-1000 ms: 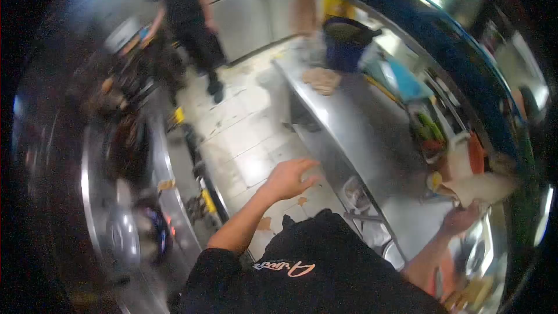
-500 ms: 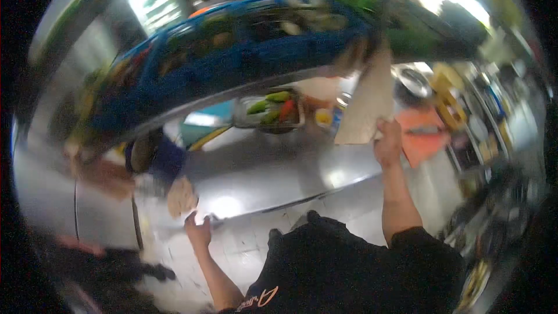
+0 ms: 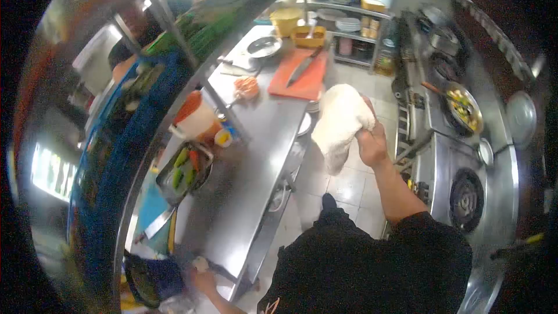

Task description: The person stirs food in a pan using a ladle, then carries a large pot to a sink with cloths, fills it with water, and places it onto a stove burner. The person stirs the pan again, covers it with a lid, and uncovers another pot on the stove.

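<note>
My right hand (image 3: 372, 144) is closed on a cream-coloured cloth (image 3: 343, 119), which hangs bunched over the floor between the steel counter and the stove. At the near end of the counter, my left hand (image 3: 204, 282) reaches toward a small pale item (image 3: 200, 264) at its fingertips. Blur and the low light hide whether the fingers grip it. A dark blue bundle (image 3: 154, 279) lies just left of that hand.
On the steel counter (image 3: 226, 209) are a tray of peppers (image 3: 185, 171), a knife (image 3: 160, 224), a white tub (image 3: 195, 119) and a red cutting board (image 3: 297, 72) with a large knife (image 3: 305, 65). To the right, a pan of food (image 3: 463, 107) sits on the stove.
The view has swung right, bringing the stove into sight. The cloth, stretched flat over the counter before, now hangs bunched from my right hand over the floor.
</note>
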Available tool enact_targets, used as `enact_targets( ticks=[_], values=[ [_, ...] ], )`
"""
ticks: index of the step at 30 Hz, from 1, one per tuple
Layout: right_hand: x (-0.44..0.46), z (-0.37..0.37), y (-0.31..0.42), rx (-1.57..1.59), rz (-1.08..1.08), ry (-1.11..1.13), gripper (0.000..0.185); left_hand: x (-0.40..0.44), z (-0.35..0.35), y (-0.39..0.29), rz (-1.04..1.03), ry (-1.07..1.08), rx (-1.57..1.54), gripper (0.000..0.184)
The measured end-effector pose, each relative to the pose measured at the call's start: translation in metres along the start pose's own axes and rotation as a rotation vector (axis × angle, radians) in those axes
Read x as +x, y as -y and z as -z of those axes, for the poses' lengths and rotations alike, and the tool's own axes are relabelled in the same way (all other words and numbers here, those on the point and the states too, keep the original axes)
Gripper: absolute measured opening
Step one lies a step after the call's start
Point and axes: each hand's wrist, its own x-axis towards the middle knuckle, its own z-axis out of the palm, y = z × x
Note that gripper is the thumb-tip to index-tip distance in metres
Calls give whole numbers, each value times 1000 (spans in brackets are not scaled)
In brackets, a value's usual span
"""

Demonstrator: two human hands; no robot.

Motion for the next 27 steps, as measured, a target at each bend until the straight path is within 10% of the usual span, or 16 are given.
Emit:
enact_targets(
  ticks=[4, 8, 17, 27],
  values=[
    [-14, 47, -2, -621, 376, -175, 48, 9, -34, -78, 40, 335, -1361, 57],
    [-29, 122, -40, -597, 86, -487, 53, -14, 0, -216, -193, 784, -2188, 70],
    [-44, 315, -41, -63, 76, -891, 55, -29, 23, -477, 69, 1066, -2193, 80],
    [9, 290, -136, 995, -298, -296, 51, -52, -33, -639, -30, 1259, -2079, 65]
  ],
)
